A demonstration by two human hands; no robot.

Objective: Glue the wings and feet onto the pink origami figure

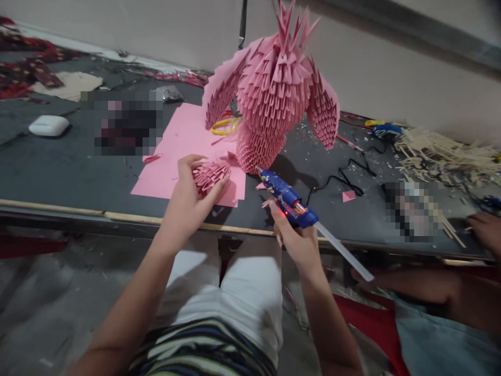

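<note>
In the half-curled left grip (189,194), a pink folded-paper piece (212,174).

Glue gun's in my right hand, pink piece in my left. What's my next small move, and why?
Perhaps bring the glue gun to the pink piece: your left hand holds that piece, the gun's red light glows, and its nozzle sits apart from the piece.

Looks dim and greyish, apparently lit from above. Drops soft shadows on dark table (90,180) and white trousers (250,292). Glows red on glue gun (287,194). Softens, stretches toward edges (wide-angle look); pixelates in patches left and right.
</note>
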